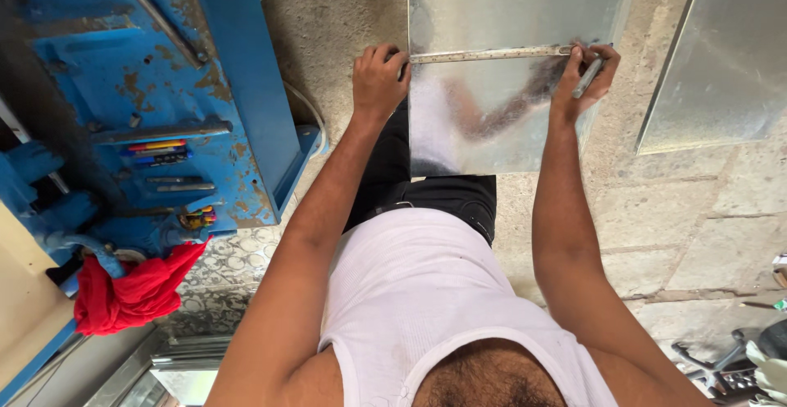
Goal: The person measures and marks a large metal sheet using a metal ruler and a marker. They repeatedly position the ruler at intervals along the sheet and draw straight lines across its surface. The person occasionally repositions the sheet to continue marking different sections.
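Looking straight down: a shiny metal sheet (508, 63) lies on the stone floor (697, 227) in front of the person's knees, and a narrow steel ruler (492, 54) runs across it from edge to edge. The left hand (379, 79) sits at the sheet's left edge, fingers curled over and pinning the ruler's end there, a clenched grip on ruler and edge together. The right hand (584, 79) is at the ruler's far end, near the sheet's right edge, its grip closed around a slim grey marking tool (588, 77) whose tip touches the metal just below the ruler. A second metal sheet (721, 63) lies well to the right of the first, apart from it. Left of the sheet stands a blue, rust-spotted machine (164, 95); a small cluster of coloured pens (160, 151) rests on its ledge, and a red cloth (131, 292) hangs at its lower end.
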